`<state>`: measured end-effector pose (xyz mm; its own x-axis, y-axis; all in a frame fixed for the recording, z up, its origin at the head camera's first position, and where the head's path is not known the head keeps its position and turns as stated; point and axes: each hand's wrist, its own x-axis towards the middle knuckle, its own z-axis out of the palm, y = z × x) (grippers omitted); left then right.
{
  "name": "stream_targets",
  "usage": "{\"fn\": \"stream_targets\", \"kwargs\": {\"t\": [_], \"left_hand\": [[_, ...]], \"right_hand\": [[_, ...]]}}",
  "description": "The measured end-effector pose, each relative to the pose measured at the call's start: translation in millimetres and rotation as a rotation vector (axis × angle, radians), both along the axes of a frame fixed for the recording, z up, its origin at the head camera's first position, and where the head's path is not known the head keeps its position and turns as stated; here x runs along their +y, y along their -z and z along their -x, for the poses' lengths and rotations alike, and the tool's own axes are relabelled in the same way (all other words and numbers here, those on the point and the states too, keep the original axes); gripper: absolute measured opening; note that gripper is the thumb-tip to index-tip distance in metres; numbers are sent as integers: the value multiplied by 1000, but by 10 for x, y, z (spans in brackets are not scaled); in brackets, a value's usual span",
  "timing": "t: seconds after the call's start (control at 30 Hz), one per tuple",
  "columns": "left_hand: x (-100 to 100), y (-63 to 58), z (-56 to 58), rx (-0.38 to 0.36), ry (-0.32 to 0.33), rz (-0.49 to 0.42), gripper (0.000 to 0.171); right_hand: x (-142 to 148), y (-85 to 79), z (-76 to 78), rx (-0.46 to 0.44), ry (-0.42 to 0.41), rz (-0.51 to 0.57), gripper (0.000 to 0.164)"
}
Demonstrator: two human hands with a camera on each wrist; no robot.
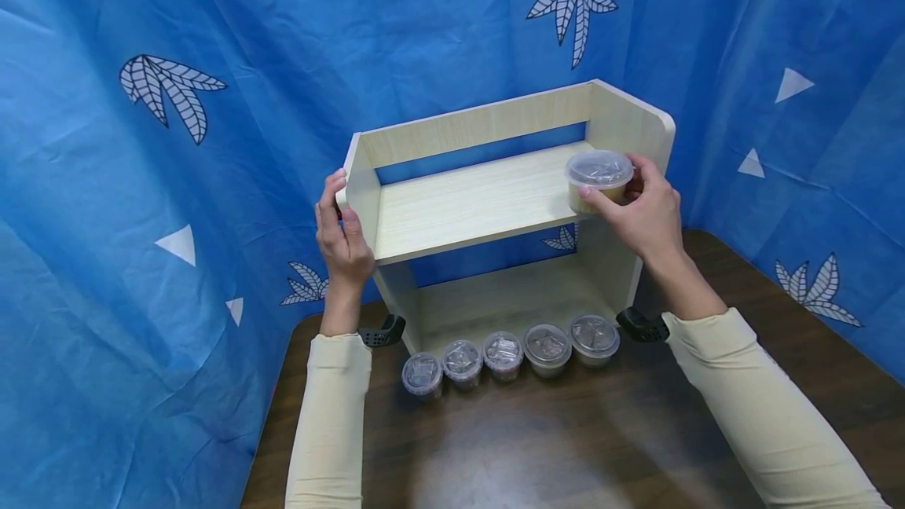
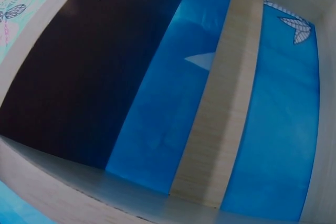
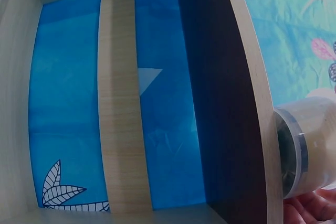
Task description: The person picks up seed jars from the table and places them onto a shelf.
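Observation:
My right hand (image 1: 646, 206) grips a round clear plastic tub (image 1: 601, 167) with a translucent lid and yellowish contents, thumb on its near side and fingers round the far right. The tub is at the right front of the upper board of a pale wooden two-tier shelf (image 1: 467, 199). In the right wrist view the tub (image 3: 317, 145) shows beside the board's front edge, with fingers (image 3: 310, 205) below it. At the shelf's left side panel, my left hand (image 1: 342, 238) holds the front edge, its fingertips over the edge. The left wrist view shows the shelf (image 2: 220, 98) without the hand.
Several lidded tubs (image 1: 503, 352) stand in a row on the dark wooden table (image 1: 523, 446), along the front of the shelf's lower tier. Blue patterned curtain (image 1: 438, 38) hangs behind and at both sides. A black wrist strap (image 1: 643, 326) sits by the right wrist.

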<state>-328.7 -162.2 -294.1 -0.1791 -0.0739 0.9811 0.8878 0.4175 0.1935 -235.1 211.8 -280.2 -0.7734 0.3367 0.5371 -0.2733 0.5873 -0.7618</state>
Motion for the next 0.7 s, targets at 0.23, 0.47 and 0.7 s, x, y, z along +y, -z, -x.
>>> {"fn": "stream_targets", "kwargs": {"t": [0.23,0.47,0.7], "left_hand": [[-4,-16,-10,5,20,20,44],[-9,-21,-7,5,27,29,44],[-12,-8,8,14,36,23,41]], "right_hand": [[-2,-1,45,-2,-12,-17,82],[3,-11,99,-15,-19,-41,83],[16,-13,141,-38,-26,-51,85]]}}
